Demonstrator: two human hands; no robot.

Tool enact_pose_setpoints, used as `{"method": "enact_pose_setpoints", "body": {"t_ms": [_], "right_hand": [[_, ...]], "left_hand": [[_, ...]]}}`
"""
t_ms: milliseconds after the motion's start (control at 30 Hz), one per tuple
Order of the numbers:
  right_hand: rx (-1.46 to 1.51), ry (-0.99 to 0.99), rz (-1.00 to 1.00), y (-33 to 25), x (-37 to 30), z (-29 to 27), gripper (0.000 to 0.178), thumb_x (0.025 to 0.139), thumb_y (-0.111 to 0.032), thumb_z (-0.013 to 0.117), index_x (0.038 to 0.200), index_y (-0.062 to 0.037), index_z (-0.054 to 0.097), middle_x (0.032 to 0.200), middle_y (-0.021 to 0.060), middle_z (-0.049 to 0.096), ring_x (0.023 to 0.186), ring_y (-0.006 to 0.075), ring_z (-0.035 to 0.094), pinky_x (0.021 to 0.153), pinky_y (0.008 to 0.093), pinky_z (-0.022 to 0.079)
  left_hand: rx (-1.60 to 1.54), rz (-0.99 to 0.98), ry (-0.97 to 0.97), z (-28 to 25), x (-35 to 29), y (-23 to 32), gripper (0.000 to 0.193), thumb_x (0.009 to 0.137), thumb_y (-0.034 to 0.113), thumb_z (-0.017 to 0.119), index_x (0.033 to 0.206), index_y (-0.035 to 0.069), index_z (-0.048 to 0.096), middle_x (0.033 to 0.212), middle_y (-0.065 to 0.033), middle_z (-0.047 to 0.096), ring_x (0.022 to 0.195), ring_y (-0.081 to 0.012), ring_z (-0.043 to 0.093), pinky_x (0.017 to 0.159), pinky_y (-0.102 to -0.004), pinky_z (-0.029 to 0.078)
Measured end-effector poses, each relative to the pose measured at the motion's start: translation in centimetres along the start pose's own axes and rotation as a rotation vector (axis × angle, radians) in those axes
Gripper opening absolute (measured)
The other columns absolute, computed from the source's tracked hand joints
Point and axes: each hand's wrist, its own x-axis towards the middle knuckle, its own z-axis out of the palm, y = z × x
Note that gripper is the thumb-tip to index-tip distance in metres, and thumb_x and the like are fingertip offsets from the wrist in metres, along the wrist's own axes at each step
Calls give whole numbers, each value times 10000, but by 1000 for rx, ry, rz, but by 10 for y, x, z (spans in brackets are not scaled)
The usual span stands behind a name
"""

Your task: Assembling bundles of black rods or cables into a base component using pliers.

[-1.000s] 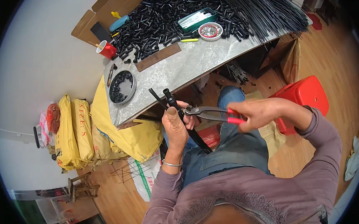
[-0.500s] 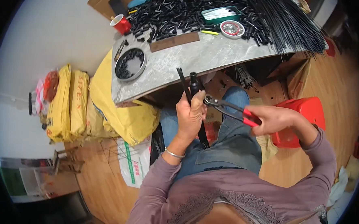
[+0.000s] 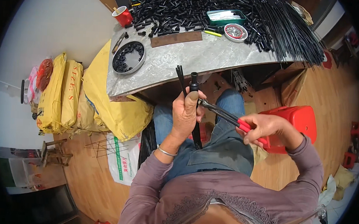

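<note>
Upright in my left hand (image 3: 184,114) is a black tubular plastic fitting (image 3: 194,83) with a flanged top. The same hand grips several thin black rods (image 3: 180,74), which stick up beside the fitting and run down toward my lap. My right hand (image 3: 264,126) is closed round the red handles of a pair of pliers (image 3: 226,115). Their dark jaws reach my left hand's fingers just below the fitting; the fingers partly hide what lies between the jaws.
On the grey table (image 3: 165,64) lie a heap of black fittings (image 3: 180,14), long black rods (image 3: 289,32), a round tray (image 3: 140,65), a green box (image 3: 220,21), a small bowl (image 3: 241,37) and a red mug (image 3: 122,17). A red stool (image 3: 304,122) stands right; yellow sacks (image 3: 71,94) lean left.
The pliers' handles have come closer together, and my right hand has moved slightly left and down. My left hand keeps the fitting and rods. The whole view has shifted a little.
</note>
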Motion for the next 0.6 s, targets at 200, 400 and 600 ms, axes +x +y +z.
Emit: {"method": "enact_pose_setpoints", "body": {"t_ms": [200, 400, 600], "right_hand": [[-702, 556, -718, -10, 0, 1, 229, 914, -130, 573, 1086, 20, 560, 844, 97, 629, 590, 124, 603, 519, 260, 488], [596, -204, -342, 54, 25, 15, 442, 958, -441, 496, 918, -4, 549, 610, 98, 578, 439, 164, 551, 399, 273, 439], [-194, 31, -108, 2, 14, 11, 366, 812, -286, 703, 976, -28, 501, 767, 80, 582, 575, 143, 554, 511, 277, 442]], "left_hand": [[-88, -2, -9, -8, 3, -1, 412, 953, 431, 524, 930, 21, 556, 560, 16, 451, 435, -53, 418, 407, -202, 327], [-67, 9, -52, -9, 4, 3, 484, 922, 493, 534, 956, 10, 561, 563, 15, 442, 438, -55, 424, 411, -203, 336], [-104, -28, -33, -14, 5, 4, 480, 937, 481, 523, 921, 3, 562, 564, 9, 443, 437, -58, 421, 408, -208, 342]]}}
